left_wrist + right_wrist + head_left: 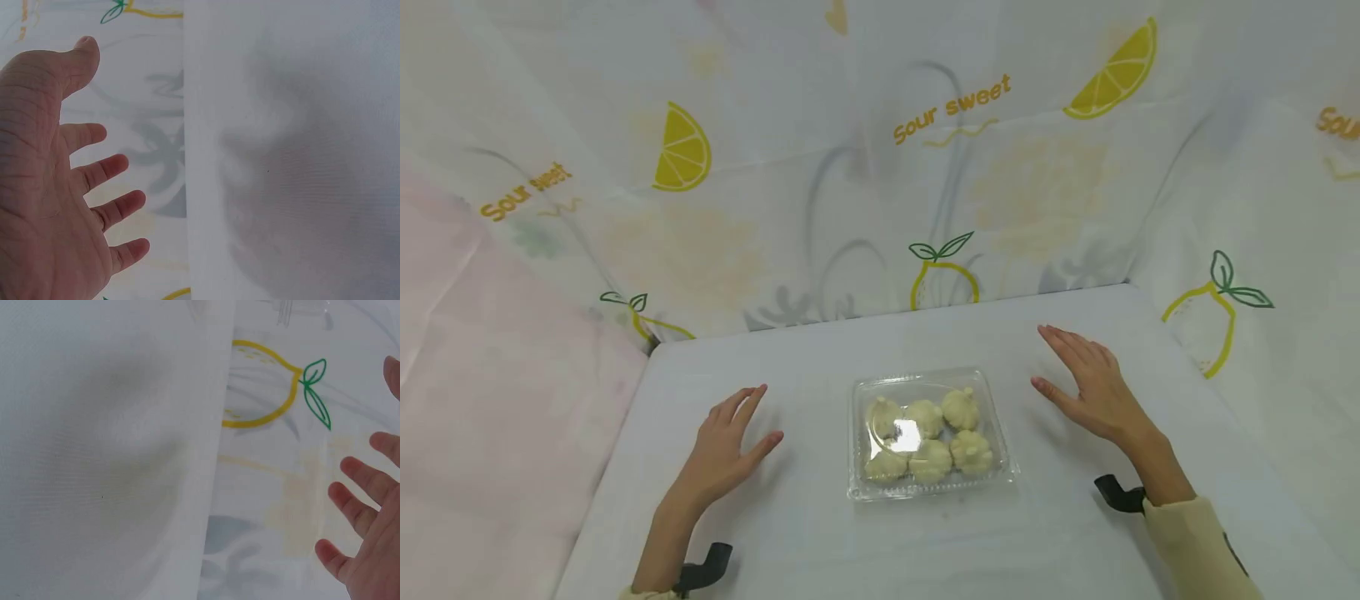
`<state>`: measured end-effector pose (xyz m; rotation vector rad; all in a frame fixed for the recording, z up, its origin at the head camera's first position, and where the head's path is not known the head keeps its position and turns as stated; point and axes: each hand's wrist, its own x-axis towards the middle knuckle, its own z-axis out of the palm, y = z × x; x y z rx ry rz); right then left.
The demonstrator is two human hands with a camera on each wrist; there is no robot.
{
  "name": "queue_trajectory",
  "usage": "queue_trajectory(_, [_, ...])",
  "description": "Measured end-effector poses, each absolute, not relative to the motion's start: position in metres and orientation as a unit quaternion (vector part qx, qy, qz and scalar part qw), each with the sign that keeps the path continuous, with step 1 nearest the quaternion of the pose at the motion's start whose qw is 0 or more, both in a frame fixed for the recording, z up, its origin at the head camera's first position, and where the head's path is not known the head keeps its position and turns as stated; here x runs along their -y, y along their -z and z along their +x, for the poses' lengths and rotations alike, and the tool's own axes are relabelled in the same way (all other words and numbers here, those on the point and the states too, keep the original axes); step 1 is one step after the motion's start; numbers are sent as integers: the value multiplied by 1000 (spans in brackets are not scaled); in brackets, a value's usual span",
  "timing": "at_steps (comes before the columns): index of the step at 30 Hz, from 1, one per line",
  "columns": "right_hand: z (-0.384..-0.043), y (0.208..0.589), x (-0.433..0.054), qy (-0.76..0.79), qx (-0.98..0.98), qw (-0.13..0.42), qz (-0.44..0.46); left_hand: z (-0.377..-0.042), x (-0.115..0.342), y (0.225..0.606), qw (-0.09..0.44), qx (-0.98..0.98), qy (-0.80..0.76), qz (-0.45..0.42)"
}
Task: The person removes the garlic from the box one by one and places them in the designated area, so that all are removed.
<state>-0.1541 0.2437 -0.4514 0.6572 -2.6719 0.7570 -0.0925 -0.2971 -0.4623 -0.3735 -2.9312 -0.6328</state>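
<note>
A clear plastic box point(931, 490) sits on the white table in the head view, its lid apparently down. Inside are several pale, ribbed garlic bulbs point(972, 452) in two rows, partly hidden by glare. To the left of the box hovers my left hand point(718, 454), fingers spread and thumb apart, touching nothing; its palm shows in the left wrist view. On the other side my right hand point(1093, 392) is held over the table, also empty, with fingers extended. The right wrist view shows only part of that hand, cut off at the frame's edge.
The white table point(805, 542) has its far edge against a hanging cloth point(775, 250) printed with lemons and lettering. Pinkish cloth point(497, 400) hangs at the left side. A black curved piece is strapped at each wrist.
</note>
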Motion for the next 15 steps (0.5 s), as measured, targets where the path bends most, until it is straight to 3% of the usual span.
queue_trajectory(7, [-152, 456, -239, -285, 910, 165, 251, -88, 290, 467, 28, 966, 230, -116])
queue_trajectory(15, [-147, 462, -238, -295, 908, 155, 252, -85, 279, 467, 3, 960, 249, -125])
